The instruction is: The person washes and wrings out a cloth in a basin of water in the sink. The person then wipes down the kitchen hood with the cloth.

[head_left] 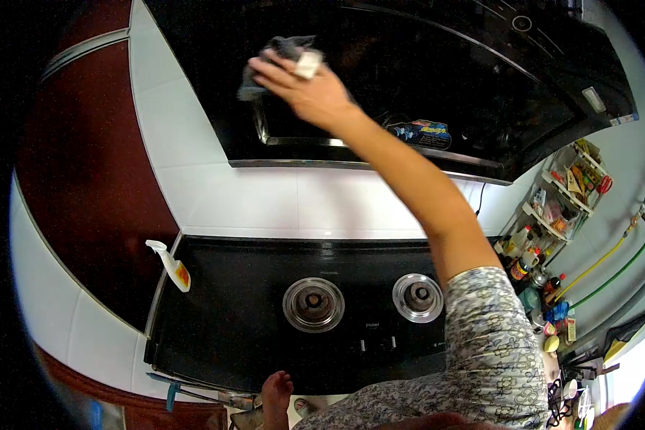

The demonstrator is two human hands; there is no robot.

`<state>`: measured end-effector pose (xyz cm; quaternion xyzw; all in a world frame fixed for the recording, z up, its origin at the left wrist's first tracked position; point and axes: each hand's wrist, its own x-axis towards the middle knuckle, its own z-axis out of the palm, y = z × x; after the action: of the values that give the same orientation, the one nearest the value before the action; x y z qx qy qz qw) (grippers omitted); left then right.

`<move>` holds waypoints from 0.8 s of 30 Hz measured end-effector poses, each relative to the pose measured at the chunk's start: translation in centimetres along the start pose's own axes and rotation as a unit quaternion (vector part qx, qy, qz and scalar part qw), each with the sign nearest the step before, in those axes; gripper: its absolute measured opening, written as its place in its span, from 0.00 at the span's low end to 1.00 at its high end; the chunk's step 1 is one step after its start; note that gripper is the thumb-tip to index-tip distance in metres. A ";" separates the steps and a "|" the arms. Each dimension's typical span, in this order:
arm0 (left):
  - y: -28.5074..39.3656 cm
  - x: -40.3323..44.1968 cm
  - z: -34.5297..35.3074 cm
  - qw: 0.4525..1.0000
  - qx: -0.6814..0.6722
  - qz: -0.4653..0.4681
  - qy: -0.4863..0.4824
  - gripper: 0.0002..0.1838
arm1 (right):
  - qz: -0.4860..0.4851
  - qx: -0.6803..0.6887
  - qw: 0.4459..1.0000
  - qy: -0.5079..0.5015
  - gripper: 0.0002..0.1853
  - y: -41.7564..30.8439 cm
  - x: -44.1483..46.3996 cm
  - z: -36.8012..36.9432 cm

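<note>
My right hand [304, 86] is raised against the black range hood [423, 79], its fingers over a dark grey cloth [290, 47] pressed to the glossy surface. A small pale tag [308, 64] shows on the cloth beside the fingers. Low in the view, my left hand [277, 389] hangs near the front edge of the black cooktop [251, 358], fingers curled, with no object visible in it. A white spray bottle [172, 266] lies or stands at the cooktop's left end; which one is hard to tell.
Two round burners [313, 305] are set in the cooktop. Dark red cabinets [86, 165] flank it on the left. On the right are a corner rack [570, 190] with packets, several bottles [524, 265], and yellow and green hoses [609, 271] along the wall.
</note>
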<state>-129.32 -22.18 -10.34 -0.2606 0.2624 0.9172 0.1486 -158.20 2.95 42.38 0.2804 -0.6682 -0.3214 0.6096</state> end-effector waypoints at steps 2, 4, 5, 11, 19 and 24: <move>0.0 0.2 -1.2 1.000 -0.014 -0.008 0.013 0.09 | 0.042 0.106 0.992 0.055 0.28 4.0 -2.8 -0.2; -0.2 0.6 -2.8 0.999 -0.042 0.022 0.009 0.09 | 0.073 0.097 0.981 0.152 0.21 9.4 -6.8 -2.3; -0.1 0.7 -3.4 0.998 -0.056 0.037 0.009 0.09 | 0.175 0.003 0.979 0.110 0.20 11.0 -9.2 -4.2; 2.3 1.9 -4.0 0.998 -0.045 0.001 -0.035 0.10 | 0.699 -0.197 0.640 0.251 0.16 18.5 -19.7 0.9; 2.2 1.2 -0.4 0.999 -0.033 0.026 0.016 0.12 | 0.260 -0.011 0.930 0.261 0.22 0.9 2.0 1.8; 2.4 0.2 -1.4 0.999 -0.045 0.018 0.007 0.13 | 0.117 -0.024 0.993 0.027 0.26 -5.4 1.3 4.2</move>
<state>-129.93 -24.89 -10.48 -0.2690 0.2263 0.9286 0.1185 -162.65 -1.14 38.87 0.1944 -0.6716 -0.2563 0.6674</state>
